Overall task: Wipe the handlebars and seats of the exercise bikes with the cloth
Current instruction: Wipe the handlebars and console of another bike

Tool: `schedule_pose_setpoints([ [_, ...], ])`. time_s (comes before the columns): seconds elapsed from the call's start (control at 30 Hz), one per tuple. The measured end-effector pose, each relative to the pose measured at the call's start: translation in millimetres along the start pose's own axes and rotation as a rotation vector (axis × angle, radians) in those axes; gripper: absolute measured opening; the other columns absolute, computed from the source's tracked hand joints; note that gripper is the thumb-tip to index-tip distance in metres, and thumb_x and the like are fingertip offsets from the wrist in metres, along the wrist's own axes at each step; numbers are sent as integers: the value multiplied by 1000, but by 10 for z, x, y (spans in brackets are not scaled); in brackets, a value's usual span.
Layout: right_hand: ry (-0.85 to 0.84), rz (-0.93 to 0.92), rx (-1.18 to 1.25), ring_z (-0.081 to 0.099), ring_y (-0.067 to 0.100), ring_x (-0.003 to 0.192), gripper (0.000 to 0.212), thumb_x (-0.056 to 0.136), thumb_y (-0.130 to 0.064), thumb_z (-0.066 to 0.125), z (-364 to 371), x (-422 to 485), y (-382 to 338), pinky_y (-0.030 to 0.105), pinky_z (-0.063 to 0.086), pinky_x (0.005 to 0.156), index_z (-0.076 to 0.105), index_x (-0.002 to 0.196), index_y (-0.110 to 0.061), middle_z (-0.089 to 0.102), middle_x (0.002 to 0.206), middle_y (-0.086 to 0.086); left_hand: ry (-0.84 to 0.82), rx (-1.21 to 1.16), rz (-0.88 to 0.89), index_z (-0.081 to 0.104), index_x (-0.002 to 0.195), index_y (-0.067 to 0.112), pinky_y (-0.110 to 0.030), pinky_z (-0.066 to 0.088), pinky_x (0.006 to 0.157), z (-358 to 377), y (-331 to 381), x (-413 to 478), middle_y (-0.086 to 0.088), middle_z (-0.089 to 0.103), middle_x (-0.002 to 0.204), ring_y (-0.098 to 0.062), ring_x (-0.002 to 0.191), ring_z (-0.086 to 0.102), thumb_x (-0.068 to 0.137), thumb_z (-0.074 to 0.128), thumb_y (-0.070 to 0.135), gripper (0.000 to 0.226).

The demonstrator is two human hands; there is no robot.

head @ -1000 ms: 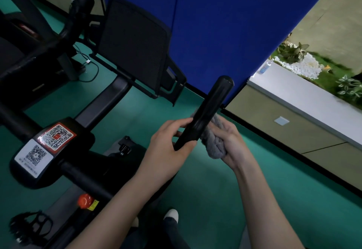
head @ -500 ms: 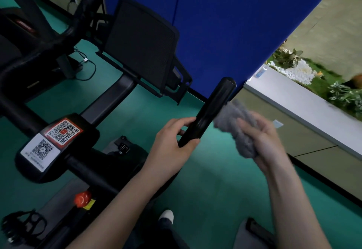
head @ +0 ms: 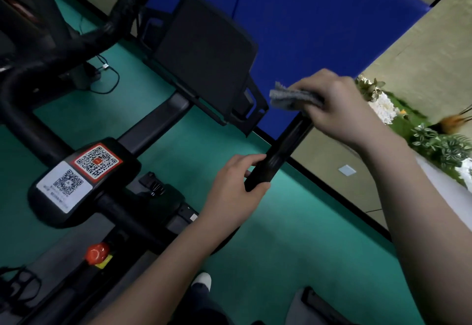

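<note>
The right hand (head: 339, 105) is clutching the grey cloth (head: 291, 98) over the handlebar (head: 283, 151) tip while the left hand (head: 235, 189) is gripping it lower down, steadying it for what should be a firm, wrapped-round wipe

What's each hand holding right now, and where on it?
The left hand grips the handlebar at the lower part of its straight end section; the right hand holds the grey cloth bunched over the bar's tip.
</note>
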State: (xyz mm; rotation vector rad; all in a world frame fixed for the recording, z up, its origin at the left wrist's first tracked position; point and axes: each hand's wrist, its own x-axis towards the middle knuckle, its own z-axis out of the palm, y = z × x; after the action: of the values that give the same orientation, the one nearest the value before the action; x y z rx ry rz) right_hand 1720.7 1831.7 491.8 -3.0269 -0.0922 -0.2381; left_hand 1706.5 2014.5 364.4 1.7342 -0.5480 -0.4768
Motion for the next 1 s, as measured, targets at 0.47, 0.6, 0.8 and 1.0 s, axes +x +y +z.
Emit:
schedule_pose_setpoints([
  [0.47, -377, -128, -190, 60, 31, 87, 18, 90, -18, 55, 142, 185, -111, 33, 37, 69, 66, 104, -20, 70, 87, 5, 91, -65, -67, 63, 113, 20, -3, 38, 68, -15, 14, -12, 6, 62, 110, -7, 90, 59, 73, 77, 15, 43],
  [0.6, -384, -178, -202, 61, 31, 94, 23, 89, -16, 52, 265, 109, -203, 36, 43, 74, 65, 108, -20, 71, 97, 5, 137, -101, -106, 64, 110, 19, -2, 39, 66, -14, 20, -4, 6, 66, 105, -5, 84, 61, 71, 80, 17, 42],
  [0.8, -413, -217, -70, 60, 28, 87, 17, 87, -9, 53, 361, 13, -353, 39, 45, 74, 66, 98, -14, 68, 90, 5, 161, -71, -121, 68, 100, 18, -9, 45, 67, -26, 15, -22, 10, 67, 95, -1, 80, 61, 70, 80, 22, 32],
  [1.0, -254, -266, -279, 56, 36, 79, 29, 79, 6, 50, 371, -44, -244, 32, 33, 80, 66, 101, -4, 62, 82, 14, 141, -68, -128, 68, 96, 21, -12, 48, 69, -28, 12, -16, 12, 66, 93, 4, 80, 60, 71, 80, 22, 28],
])
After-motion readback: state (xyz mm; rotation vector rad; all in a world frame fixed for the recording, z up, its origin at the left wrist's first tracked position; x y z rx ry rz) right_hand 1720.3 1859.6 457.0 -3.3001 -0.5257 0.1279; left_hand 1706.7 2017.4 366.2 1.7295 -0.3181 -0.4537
